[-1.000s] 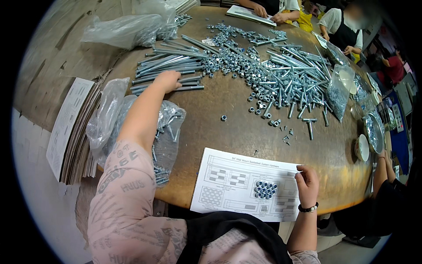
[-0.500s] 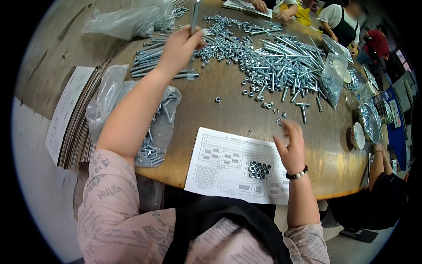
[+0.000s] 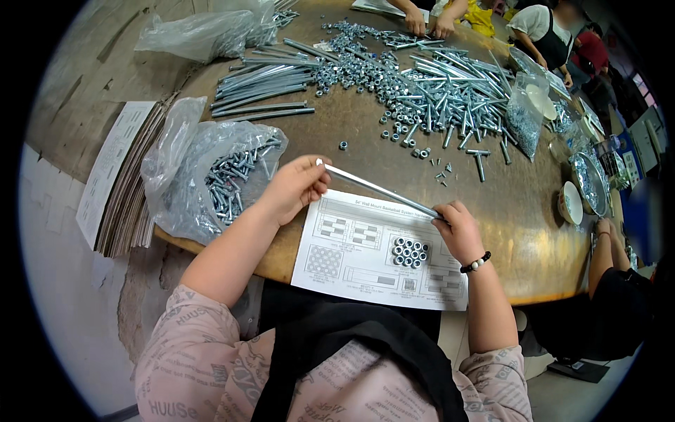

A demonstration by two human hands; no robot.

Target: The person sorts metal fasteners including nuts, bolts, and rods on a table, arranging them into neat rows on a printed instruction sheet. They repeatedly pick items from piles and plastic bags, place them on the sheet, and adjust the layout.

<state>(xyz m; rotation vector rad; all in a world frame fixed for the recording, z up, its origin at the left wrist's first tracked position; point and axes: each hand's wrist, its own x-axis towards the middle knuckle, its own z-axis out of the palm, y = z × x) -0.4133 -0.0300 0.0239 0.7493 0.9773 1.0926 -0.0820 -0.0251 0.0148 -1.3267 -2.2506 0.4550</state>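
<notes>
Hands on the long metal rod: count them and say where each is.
2. The left hand pinches the long metal rod near its left end; the right hand holds the other end, by the printed sheet's right side. None seems hidden.

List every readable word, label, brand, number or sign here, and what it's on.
White sheet: heading legible, wording not copied here; captions too small to read.
Pink shirt: grey lettering, partly legible, not copied.
Stack of papers at left: print too small to read.
Held metal rod: no text legible.
</notes>
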